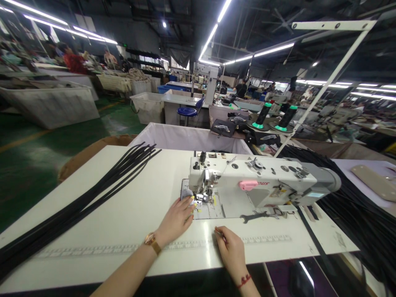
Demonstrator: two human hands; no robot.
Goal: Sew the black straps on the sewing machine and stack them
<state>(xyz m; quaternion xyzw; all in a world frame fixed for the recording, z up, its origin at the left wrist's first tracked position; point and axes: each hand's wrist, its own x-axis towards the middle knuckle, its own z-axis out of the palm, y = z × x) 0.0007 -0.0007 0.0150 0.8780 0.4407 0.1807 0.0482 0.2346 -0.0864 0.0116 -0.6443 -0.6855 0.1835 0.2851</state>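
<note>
A white sewing machine (229,177) stands on the white table, its needle and presser foot (202,197) at the left end. Beside that foot, my left hand (177,216) lies with fingers stretched over the edge of the machine's bed plate; no held thing shows. Nearer the front edge, my right hand (230,247) is closed, thumb and index finger pinched together above the table. Whatever may be between those fingertips is too small or hidden to make out. A dark open-ended wrench (254,216) lies in front of the machine.
Long black strips (93,198) cross the table's left side; more strips (349,214) are heaped at the right. A ruler tape (117,249) runs along the front. Behind are a lined bin (185,136), two thread cones (262,116) and a thread stand (334,76).
</note>
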